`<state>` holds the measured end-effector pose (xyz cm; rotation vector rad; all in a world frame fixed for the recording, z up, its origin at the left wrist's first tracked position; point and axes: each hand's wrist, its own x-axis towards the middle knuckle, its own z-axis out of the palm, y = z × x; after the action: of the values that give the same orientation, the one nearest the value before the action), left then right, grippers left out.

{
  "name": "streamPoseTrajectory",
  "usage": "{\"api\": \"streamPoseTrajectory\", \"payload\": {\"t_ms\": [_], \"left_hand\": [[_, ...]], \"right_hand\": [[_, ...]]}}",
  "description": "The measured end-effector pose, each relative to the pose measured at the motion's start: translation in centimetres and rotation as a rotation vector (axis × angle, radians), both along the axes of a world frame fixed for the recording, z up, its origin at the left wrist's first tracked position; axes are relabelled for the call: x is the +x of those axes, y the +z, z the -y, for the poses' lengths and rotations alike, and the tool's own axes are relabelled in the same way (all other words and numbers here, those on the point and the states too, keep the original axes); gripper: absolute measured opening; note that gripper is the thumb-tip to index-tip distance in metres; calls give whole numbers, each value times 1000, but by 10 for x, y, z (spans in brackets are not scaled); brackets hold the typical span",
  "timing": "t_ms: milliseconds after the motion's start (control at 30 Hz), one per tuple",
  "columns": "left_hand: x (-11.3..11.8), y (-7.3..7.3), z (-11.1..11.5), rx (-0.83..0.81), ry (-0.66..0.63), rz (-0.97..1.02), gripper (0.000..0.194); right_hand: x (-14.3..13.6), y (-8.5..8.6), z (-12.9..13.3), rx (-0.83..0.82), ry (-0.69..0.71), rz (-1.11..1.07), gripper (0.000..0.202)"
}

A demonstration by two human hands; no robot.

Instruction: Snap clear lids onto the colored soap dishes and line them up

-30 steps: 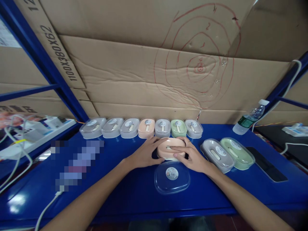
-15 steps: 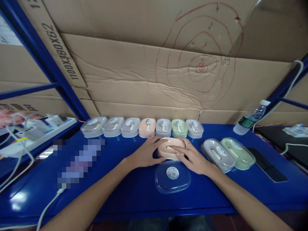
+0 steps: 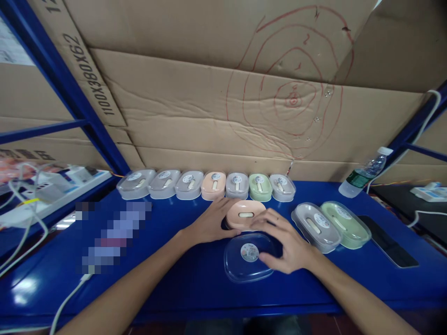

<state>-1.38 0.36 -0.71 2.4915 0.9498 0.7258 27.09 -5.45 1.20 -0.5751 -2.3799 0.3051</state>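
Center frame, the left hand (image 3: 209,222) grips a lidless peach box (image 3: 244,222); the right hand (image 3: 289,243), fingers parted, hovers over its detached clear lid (image 3: 249,253). Seven lidded boxes (image 3: 213,190) stand behind, the peach one yet uncovered.

Both forearms (image 3: 139,281) reach forward, left hand (image 3: 211,221) curved inward, right hand (image 3: 288,244) loosely arched.

Peach boxes (image 3: 240,223): two are sitting on the desk (image 3: 181,288).
Grey boxes (image 3: 312,228): six are sitting there.
Green boxes (image 3: 346,226): two are sitting there.
Clear lids (image 3: 244,273): nine are covering boxes, one is lying loose.
Round stickers (image 3: 249,252): ten are showing on the lids.
Bottles (image 3: 359,178): one is showing.
Black flat things (image 3: 389,242): one is lying there.
Hands (image 3: 211,222): two are showing.
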Motion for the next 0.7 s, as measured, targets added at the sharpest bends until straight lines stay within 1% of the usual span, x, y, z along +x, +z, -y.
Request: {"api": "streamPoseTrajectory", "payload": {"t_ms": [67,167,267,333,433,500,600,700], "left_hand": [[0,1,-1,-5,-1,1,90],[-1,2,-1,-4,13,14,96],[-2,2,-2,-9,21,39,91],[-2,2,-2,-26,27,65,87],[-2,1,-2,-59,48,94,85],[-2,1,-2,-80,46,108,85],[-2,-2,-1,-114,33,124,86],[1,-7,-1,-141,33,128,98]], "right_hand": [[-4,-1,6,28,70,61,66],[-9,-8,11,84,91,139,77],[-14,-14,15,76,101,182,78],[-16,-13,17,39,110,185,76],[-15,-6,18,-67,120,116,74],[-11,0,14,-120,102,16,75],[-4,4,3,-87,11,-167,71],[1,0,-8,-26,-120,-251,66]]}}
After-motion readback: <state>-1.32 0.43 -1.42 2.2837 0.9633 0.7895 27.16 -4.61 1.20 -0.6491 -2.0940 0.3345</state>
